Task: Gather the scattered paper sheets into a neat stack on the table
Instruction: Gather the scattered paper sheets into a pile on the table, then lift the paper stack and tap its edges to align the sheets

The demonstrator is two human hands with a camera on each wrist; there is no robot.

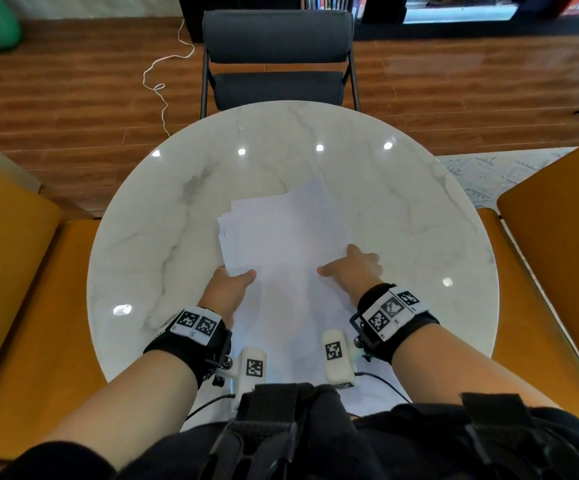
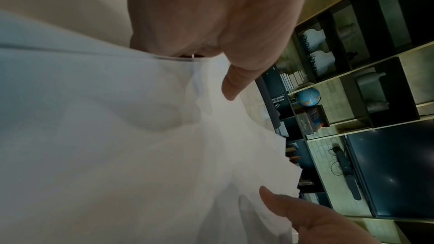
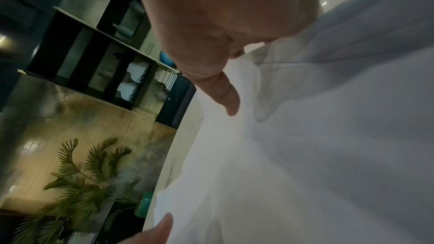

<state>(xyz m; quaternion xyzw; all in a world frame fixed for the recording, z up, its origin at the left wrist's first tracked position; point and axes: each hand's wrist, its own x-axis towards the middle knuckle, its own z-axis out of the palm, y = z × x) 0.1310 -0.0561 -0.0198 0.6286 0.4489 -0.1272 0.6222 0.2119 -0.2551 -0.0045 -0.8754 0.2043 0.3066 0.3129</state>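
A loose, uneven pile of white paper sheets (image 1: 288, 237) lies in the middle of the round marble table (image 1: 315, 133), its corners fanning out at the far end. My left hand (image 1: 236, 277) pinches the pile's left edge, thumb on top. In the left wrist view that thumb (image 2: 229, 84) lies on the paper (image 2: 94, 136), and finger shadows show through from underneath. My right hand (image 1: 343, 265) holds the right edge the same way. The right wrist view has its thumb (image 3: 227, 97) on the sheets (image 3: 305, 155).
A dark grey chair (image 1: 277, 57) stands at the table's far side. Orange chairs flank it on the left (image 1: 14, 271) and right (image 1: 558, 237). A white cable (image 1: 163, 74) lies on the wooden floor. Bare marble rings the pile.
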